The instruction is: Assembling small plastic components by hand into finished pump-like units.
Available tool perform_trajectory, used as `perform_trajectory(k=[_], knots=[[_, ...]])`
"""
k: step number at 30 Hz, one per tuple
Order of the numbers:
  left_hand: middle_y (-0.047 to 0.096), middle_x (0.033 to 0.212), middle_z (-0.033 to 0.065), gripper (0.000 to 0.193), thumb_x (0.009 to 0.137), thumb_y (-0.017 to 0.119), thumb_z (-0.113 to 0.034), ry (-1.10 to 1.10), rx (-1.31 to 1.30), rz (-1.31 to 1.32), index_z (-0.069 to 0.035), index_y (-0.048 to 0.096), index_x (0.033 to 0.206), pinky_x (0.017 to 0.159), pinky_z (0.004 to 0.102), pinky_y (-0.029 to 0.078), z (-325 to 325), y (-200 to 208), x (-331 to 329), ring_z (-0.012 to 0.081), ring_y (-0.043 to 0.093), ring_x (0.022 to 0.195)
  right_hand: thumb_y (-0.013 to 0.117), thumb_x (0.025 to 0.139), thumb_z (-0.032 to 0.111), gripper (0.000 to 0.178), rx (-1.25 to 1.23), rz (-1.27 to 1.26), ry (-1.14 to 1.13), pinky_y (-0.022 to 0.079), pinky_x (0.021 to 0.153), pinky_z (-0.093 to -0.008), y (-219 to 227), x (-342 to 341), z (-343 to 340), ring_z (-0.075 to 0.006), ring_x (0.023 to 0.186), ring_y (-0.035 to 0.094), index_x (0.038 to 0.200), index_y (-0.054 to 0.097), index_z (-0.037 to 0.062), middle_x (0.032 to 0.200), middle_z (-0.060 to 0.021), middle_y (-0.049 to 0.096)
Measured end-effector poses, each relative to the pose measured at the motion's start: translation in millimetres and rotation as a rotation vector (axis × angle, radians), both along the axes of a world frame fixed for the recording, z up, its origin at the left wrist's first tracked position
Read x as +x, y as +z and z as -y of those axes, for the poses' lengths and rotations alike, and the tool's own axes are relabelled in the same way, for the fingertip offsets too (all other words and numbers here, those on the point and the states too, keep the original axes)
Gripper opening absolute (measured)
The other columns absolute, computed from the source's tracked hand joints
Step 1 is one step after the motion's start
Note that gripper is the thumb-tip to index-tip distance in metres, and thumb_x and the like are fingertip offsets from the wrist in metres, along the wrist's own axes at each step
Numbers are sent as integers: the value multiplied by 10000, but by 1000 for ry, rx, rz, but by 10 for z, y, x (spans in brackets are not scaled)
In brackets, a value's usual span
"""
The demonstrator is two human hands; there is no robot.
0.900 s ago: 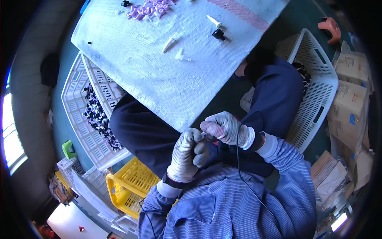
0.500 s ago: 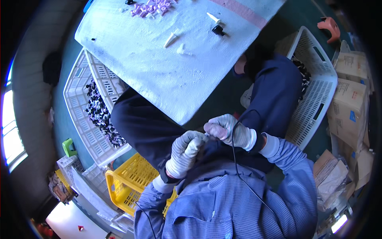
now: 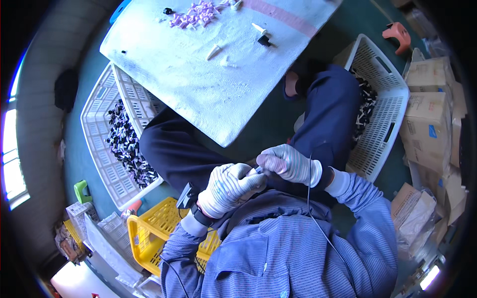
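My left hand [image 3: 229, 187], in a pale knit glove, is closed in a pinch above my lap. My right hand [image 3: 289, 164], gloved as well, meets it fingertip to fingertip from the right, also closed. Between them shows the end of a small whitish plastic piece [image 3: 256, 171]; the rest is covered by the fingers. Farther off, on the white-covered table [image 3: 198, 94], lie a white tapered nozzle [image 3: 213, 51], a white fitting [image 3: 228, 62], another white tapered piece [image 3: 259, 29] and a black cap [image 3: 264, 40]. A heap of pink plastic parts [image 3: 195, 16] sits at the table's far side.
To the left, a white crate [image 3: 99, 164] contains many black-and-white parts. Another white crate [image 3: 382, 129] with similar parts stands beyond my right leg. A yellow basket [image 3: 144, 233] is by my left elbow. Cardboard boxes [image 3: 425, 119] line the right side. A cable [image 3: 323, 231] crosses my right wrist.
My left hand has rolled over, its back now facing up, with the fingers extending further over the small piece. My right hand stays beside it. The whole view has shifted slightly.
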State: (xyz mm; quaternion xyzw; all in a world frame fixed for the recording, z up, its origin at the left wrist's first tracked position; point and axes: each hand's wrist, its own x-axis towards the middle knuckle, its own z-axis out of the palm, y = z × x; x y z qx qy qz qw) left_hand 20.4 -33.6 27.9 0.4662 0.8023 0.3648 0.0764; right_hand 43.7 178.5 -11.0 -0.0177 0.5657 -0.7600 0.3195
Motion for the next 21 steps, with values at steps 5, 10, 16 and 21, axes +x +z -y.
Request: perform_trajectory(k=[5,10,16,21], knots=[[629,740,45,325,715,748,-32,138,22,-43,-141,667,1010,499,279,500,7,26,146,183,640,591,545,994,317,339,-4,-130,21,443,651,-250,70,39,-10,-71,691,538,874,650,17,732,-15,597],[645,764,59,235,734,742,-42,168,60,-99,-96,680,954,506,273,500,47,-22,243,172,636,593,512,1005,359,375,37,-191,-119,429,628,-246,86,141,31,-76,663,529,887,653,32,701,-3,571],[665,837,110,178,813,712,-35,215,47,116,-105,676,973,538,290,515,85,20,311,207,652,646,477,1014,408,427,6,-22,-66,427,600,-241,126,163,0,-73,662,541,914,653,33,693,-3,558],[673,879,134,234,793,732,-42,202,84,-93,-127,673,1003,549,296,518,75,-57,322,228,662,672,572,988,281,278,-204,-1,-124,485,679,-274,57,234,88,-107,774,609,977,663,18,795,-51,645]])
